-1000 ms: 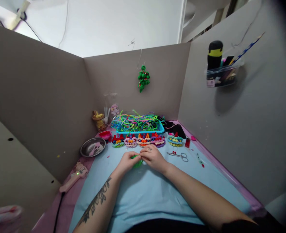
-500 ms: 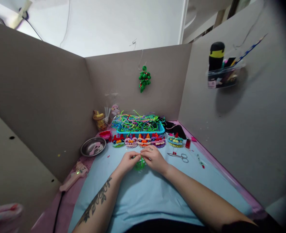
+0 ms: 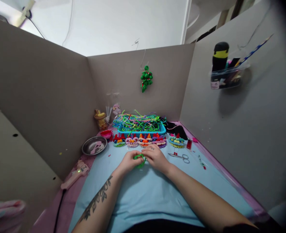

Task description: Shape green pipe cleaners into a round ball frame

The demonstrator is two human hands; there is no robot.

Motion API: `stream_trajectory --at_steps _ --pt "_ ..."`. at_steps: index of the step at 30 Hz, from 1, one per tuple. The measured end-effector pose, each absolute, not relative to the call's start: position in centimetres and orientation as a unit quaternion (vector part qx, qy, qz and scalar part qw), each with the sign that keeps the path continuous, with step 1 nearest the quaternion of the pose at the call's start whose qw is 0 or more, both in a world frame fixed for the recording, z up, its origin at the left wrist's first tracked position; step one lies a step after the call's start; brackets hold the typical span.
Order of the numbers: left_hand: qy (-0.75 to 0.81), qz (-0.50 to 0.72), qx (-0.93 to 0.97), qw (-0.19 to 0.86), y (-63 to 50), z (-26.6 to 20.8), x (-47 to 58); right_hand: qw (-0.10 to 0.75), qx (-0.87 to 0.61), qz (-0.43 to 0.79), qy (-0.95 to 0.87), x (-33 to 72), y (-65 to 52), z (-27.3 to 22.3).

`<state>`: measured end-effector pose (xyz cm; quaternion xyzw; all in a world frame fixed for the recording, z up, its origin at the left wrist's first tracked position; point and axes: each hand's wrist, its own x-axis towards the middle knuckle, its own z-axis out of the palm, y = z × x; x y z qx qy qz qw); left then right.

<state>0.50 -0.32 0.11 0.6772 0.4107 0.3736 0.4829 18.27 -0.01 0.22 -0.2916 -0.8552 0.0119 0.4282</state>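
Observation:
Between my two hands is a bright green pipe cleaner (image 3: 140, 156), bent into loops above the blue cloth. My left hand (image 3: 131, 160) pinches it from the left, fingers closed. From the right, my right hand (image 3: 154, 158) grips it too, its fingertips close to the left ones and partly hiding the piece. Just beyond my hands stands a row of colourful fuzzy animal-head figures, among them an orange one (image 3: 145, 140) and a pink one (image 3: 131, 141). A blue-and-yellow head (image 3: 176, 141) sits apart at the right.
A blue basket (image 3: 143, 132) heaped with pipe cleaners stands at the back. Scissors (image 3: 181, 158) lie to the right on the blue cloth (image 3: 143, 197). At left are a metal bowl (image 3: 86, 150) and a pink glue gun (image 3: 75, 177). Grey panels (image 3: 123, 77) enclose the table.
The green loops, which hung below my fingers, now sit higher and show between my hands. My hands have shifted only slightly, and the whole view has moved a little.

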Motion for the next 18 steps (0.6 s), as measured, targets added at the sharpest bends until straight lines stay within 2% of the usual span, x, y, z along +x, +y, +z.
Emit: stream_trajectory --at_steps 11,18 --pt "0.441 0.380 0.658 0.478 -0.48 0.41 0.59 0.441 -0.289 0.064 -0.847 18.17 0.48 -0.17" --pt "0.428 0.363 0.690 0.458 -0.83 0.93 0.56 0.466 -0.296 0.152 -0.820 18.15 0.55 -0.42"
